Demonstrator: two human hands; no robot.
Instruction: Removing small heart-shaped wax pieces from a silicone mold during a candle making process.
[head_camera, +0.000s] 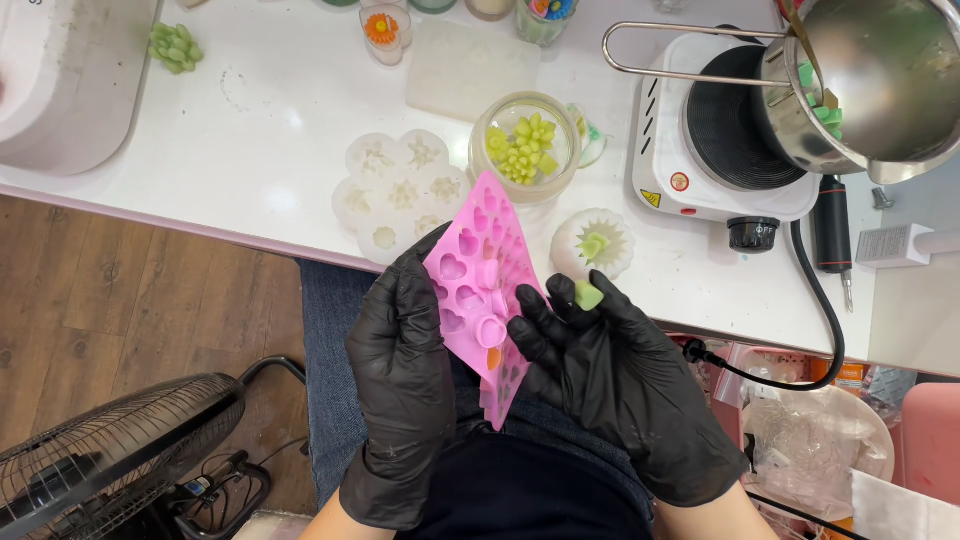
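Both my hands wear black gloves and hold a pink silicone mould (478, 290) with heart-shaped cavities, tilted on edge above my lap. My left hand (405, 370) grips its left side from behind. My right hand (610, 375) presses the mould's right side with the thumb and pinches a small green wax piece (588, 294) between its fingertips. Just beyond, on the white counter (270, 110), stand a glass jar (524, 145) of yellow-green wax flowers and a white flower-shaped mould (397, 192).
A white hotplate (715, 140) at the right carries a steel pot (870, 85) with a long wire handle. A round white mould with a green centre (594, 244) sits by the counter edge. A fan (110, 455) stands on the wooden floor at the left.
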